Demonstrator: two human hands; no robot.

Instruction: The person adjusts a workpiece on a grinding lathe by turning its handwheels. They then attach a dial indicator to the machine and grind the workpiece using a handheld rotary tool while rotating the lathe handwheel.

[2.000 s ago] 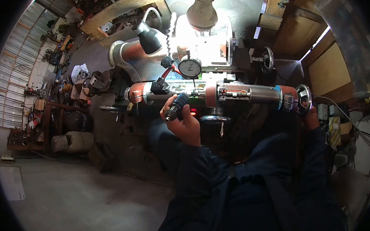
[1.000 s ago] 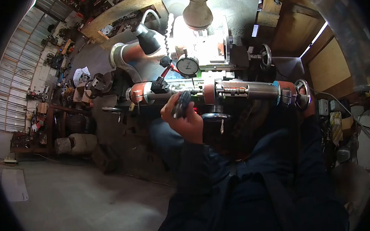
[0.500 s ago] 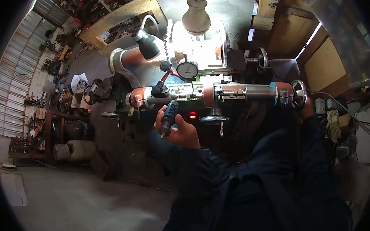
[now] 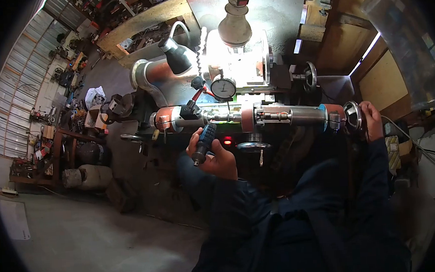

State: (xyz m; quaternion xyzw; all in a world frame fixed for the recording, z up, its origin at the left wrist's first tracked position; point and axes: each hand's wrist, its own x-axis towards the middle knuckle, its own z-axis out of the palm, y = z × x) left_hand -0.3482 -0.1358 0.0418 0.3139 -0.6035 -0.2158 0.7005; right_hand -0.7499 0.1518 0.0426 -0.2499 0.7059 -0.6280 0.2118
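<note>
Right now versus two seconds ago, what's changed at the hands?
Right hand: up from below the right-end wheel to its outer side. Left hand: a little lower, the tip of its tool swung downward. Nothing visibly picked up or let go. Same: tool in left hand, dial above the bar.

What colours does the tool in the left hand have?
The tool in the left hand is blue and black, best seen in the head view.
</note>
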